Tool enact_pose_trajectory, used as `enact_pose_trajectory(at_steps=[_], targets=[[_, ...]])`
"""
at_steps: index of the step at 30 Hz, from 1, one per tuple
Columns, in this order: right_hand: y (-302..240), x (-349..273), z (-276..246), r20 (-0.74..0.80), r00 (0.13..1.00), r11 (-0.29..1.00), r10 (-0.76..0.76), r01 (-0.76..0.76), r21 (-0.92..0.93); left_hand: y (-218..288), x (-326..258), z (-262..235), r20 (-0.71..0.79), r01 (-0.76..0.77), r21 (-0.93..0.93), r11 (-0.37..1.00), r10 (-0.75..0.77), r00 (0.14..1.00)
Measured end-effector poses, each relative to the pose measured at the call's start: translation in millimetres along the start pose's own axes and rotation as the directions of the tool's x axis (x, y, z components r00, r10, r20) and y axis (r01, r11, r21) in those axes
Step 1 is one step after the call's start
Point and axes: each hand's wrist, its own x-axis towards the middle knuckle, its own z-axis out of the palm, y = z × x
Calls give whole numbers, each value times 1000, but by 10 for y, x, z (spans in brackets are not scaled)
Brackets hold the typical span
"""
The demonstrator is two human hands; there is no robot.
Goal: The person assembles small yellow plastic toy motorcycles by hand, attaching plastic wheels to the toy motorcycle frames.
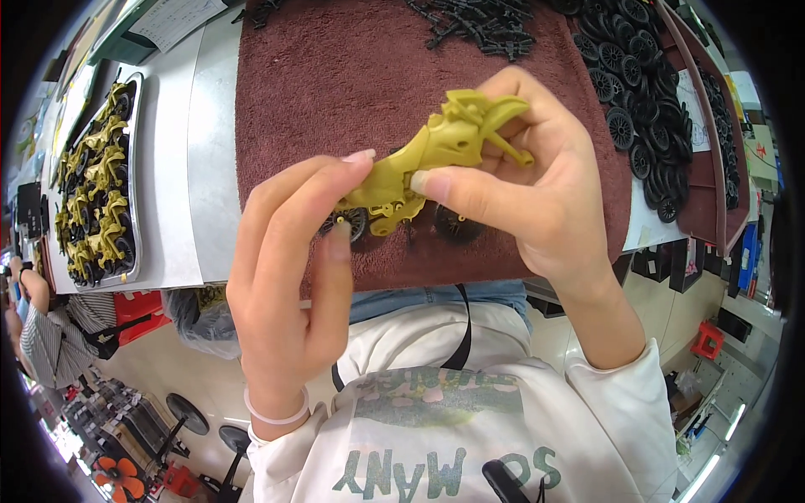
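Note:
An olive-yellow toy motorcycle body [449,144] is held up, tilted, over the maroon towel, its front end at the upper right. My right hand [553,180] is closed round the front part, thumb pressed on the near side. The fork at that end shows no wheel. My left hand [281,243] grips the rear part with its fingertips on top and its thumb lower down. Below the body show yellow engine-like parts [386,220], a spoked black wheel [352,223] by my left thumb and a second black wheel [457,226]. Whether these join the held body I cannot tell.
The maroon towel [293,92] covers the table's middle. Small black parts [478,25] lie at its far edge. Black wheels [641,101] are heaped at the right, next to a maroon tray [703,220]. A metal tray [138,184] of assembled toy motorcycles [101,201] stands left.

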Motion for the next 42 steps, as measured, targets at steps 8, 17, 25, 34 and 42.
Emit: enact_pose_trajectory(at_steps=[8,17,25,34,42], targets=[[46,-53,63,17,999,999,-51,51,-17,-1,-15,68,39,-91,249,964,84,996],[133,-8,-48,145,945,616,-295,304,-727,-98,74,-77,305,73,141,987,-114,946],[164,-73,-52,120,957,584,-262,257,-770,-178,87,-55,324,36,143,989,-81,943],[91,-33,-106,131,959,570,-250,255,-781,-114,104,-3,267,-7,181,984,-43,963],[164,-89,-99,100,966,567,-240,223,-793,-113,72,38,294,28,165,986,-76,953]])
